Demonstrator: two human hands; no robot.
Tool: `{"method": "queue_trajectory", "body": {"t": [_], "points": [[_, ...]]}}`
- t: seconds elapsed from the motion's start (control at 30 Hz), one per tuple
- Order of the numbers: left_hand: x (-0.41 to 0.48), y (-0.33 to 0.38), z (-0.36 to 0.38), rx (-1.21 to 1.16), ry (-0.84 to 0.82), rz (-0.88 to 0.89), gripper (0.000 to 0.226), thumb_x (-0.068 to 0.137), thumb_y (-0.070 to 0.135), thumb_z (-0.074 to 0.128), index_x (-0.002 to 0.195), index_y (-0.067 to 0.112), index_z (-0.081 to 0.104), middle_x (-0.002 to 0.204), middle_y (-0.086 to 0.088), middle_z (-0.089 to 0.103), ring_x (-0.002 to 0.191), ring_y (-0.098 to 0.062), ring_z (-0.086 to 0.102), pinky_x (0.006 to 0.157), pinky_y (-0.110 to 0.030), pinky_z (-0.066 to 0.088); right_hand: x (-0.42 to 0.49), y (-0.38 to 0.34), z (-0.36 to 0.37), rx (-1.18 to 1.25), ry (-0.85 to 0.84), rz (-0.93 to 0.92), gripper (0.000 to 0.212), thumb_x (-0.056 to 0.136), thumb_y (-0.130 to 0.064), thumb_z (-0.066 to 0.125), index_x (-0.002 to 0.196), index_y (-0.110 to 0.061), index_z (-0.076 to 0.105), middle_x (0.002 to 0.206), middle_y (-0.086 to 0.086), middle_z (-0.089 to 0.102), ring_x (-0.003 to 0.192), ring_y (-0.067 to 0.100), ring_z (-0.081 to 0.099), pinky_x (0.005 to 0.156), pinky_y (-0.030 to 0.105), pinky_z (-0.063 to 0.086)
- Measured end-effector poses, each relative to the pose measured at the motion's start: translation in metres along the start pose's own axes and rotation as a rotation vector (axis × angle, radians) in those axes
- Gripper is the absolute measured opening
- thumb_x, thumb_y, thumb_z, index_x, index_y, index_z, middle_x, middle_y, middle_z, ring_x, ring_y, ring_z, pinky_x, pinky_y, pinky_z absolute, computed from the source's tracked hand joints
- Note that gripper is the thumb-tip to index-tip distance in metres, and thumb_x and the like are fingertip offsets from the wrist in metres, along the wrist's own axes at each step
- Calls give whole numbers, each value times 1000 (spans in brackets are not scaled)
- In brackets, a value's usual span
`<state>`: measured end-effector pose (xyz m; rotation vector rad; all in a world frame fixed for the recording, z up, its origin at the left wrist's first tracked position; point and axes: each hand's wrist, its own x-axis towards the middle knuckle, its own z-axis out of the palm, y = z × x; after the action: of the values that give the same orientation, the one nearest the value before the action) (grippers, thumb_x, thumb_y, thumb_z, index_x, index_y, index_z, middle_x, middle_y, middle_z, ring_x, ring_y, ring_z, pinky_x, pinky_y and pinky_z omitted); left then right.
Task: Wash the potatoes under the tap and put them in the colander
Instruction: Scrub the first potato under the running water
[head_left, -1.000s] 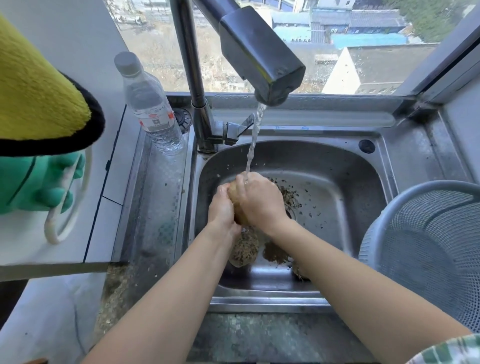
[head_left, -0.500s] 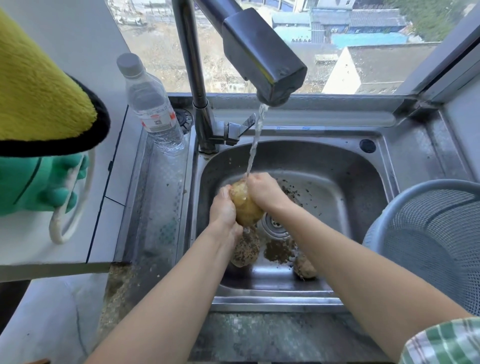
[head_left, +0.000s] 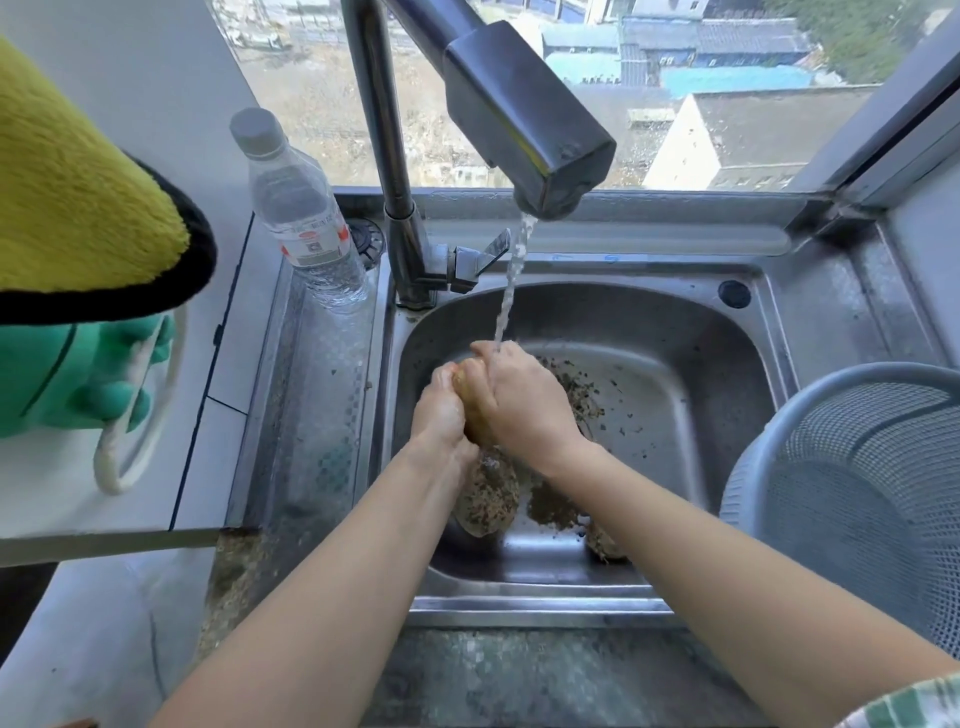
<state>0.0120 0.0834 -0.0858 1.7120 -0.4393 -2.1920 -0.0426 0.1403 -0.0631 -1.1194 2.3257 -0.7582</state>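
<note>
One held potato (head_left: 470, 411), one colander (head_left: 852, 483), one tap (head_left: 519, 114)

Head-worn view, steeply down, close above sink (head_left: 691, 332)

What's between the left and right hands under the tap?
A potato: the left hand and right hand grip it from either side, and only a narrow strip of it shows. The head view shows this.

Under the tap (head_left: 524, 114), whose thin water stream (head_left: 511, 280) falls onto the right hand (head_left: 524, 405), this hand and the left hand (head_left: 439, 410) grip one potato (head_left: 467, 400) between them above the sink (head_left: 675, 332), while two dirty potatoes (head_left: 488, 499) lie on its floor and the grey colander (head_left: 857, 467) stands at the right.
</note>
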Motion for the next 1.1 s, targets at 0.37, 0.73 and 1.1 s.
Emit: {"method": "queue_trajectory", "body": {"t": [0.37,0.73,1.1], "points": [[8,-2,-3,17,13,39,32,101,29,47,82,12,66,84,-12,69,85,-30,67,79,-48,58,9,8,6,113,-20,124,34,98,-37,44,99,-13,68,105,9,68,101,28,61,85,39,50],[3,-1,1,31,-6,26,32,102,34,44,92,12,65,94,-18,67,91,-35,66,84,-55,57,24,11,-6,449,-79,327,35,94,-26,48,100,-1,72,105,17,72,101,32,64,92,41,51],[3,-6,0,29,7,-3,26,99,27,48,84,12,61,85,-15,64,85,-34,65,85,-56,56,28,14,-4,373,-145,409,38,101,-18,35,82,1,62,89,16,62,86,30,54,75,37,42]]}}
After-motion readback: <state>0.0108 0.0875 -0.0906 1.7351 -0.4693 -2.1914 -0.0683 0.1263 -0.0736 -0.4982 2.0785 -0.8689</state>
